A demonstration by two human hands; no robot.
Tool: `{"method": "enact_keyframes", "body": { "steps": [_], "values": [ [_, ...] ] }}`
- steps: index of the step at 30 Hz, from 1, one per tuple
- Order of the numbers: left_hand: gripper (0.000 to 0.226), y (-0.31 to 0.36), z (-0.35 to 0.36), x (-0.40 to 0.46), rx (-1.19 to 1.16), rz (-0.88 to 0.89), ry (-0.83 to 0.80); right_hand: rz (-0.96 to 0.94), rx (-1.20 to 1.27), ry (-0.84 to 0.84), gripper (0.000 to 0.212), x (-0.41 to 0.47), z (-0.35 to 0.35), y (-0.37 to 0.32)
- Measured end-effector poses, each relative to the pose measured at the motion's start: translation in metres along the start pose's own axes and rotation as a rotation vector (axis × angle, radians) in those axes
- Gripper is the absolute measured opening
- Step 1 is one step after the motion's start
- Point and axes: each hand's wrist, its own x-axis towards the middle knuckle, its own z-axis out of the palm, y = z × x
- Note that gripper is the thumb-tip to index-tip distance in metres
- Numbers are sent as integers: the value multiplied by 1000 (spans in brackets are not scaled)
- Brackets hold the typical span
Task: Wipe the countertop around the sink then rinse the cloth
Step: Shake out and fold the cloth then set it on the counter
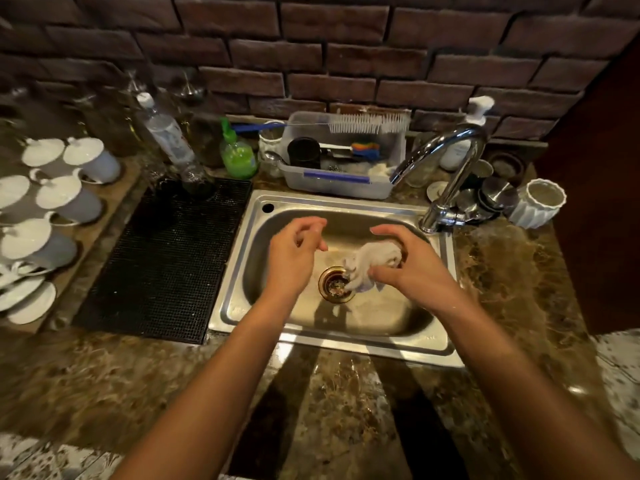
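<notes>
So we had both hands over the stainless sink [440,344]. Our right hand [412,268] was gripping the white cloth [372,263], bunched up, its long axis running from under our right palm down-left, with the loose end pointing at the drain strainer [336,285], which had bits of gunk in it. Our left hand [298,251] was holding nothing, fingers loosely curled, just left of the cloth.

Beyond our hands sat a clear plastic tub [332,187] holding a black cup [304,153], a rainbow-handled brush [363,148] and a white bottle brush [369,123] laid across its top. The chrome faucet [450,174] stood beyond our right hand. Left of our left hand was a black mesh mat [166,261], and further left some upside-down white cups [69,199]. The counter was brown marble [346,403], shiny wet near us, with a dark brick wall [329,50] behind.
</notes>
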Motion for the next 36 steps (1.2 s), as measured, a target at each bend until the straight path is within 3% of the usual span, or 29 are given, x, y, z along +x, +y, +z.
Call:
{"method": "enact_keyframes", "body": {
  "steps": [2,4,8,10,13,17,19,22,24,28,30,32,36],
  "values": [
    [41,-1,-3,2,102,7,-231,-3,9,49,74,2,3,-2],
    [47,-3,-3,-5,249,80,-408,-27,39,83,73,1,6,-8],
    [30,-3,-7,-10,275,216,-250,-35,104,115,71,-6,13,-23],
    [28,3,-14,-7,206,217,-271,-44,64,129,70,-10,14,-30],
    [27,13,-25,-4,130,223,-316,-87,-96,122,67,-17,15,-43],
    [23,31,-33,1,-79,165,-196,-113,-364,81,49,-25,20,-45],
    [18,43,-40,4,-133,160,-231,-78,-227,16,46,-29,20,-47],
    [16,59,-49,7,23,255,-504,-104,68,-74,57,-35,21,-60],
    [21,67,-52,8,179,340,-646,-118,125,-86,58,-36,23,-69],
    [17,77,-64,11,303,462,-606,-137,7,47,34,-46,30,-82],
    [12,79,-72,11,383,452,-616,-144,-53,99,42,-55,35,-85],
    [23,80,-80,10,474,451,-604,-151,-94,124,48,-63,41,-87],
    [52,85,-93,5,529,418,-623,-162,-46,90,39,-80,51,-97]
  ]
}}
